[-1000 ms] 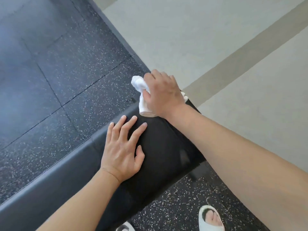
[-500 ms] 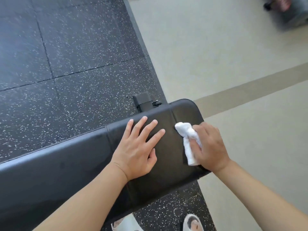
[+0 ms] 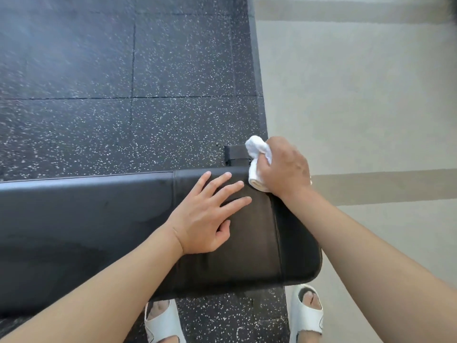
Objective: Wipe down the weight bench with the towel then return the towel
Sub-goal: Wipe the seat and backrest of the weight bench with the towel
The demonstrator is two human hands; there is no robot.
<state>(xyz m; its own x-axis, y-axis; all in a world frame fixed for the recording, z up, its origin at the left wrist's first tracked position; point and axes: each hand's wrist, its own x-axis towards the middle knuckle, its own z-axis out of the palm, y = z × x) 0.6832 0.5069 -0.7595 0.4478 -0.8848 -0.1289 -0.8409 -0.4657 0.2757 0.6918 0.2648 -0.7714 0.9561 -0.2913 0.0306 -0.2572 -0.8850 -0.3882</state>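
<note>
The right hand (image 3: pixel 284 167) grips the bunched white towel (image 3: pixel 257 164) at the far corner of the black padded weight bench (image 3: pixel 99 219), where it may slip off the edge, while the left hand (image 3: pixel 207 216) lies flat and open on the pad.

**Floor and footwear around the work spot**

I see black speckled rubber floor tiles (image 3: pixel 99 70) on the left, meeting a pale smooth floor (image 3: pixel 358 95) on the right. A tan stripe (image 3: pixel 395 186) crosses the pale floor, with another near the top edge. Two white open-toe sandals (image 3: pixel 308 310) show at the bottom, one partly on the rubber.
</note>
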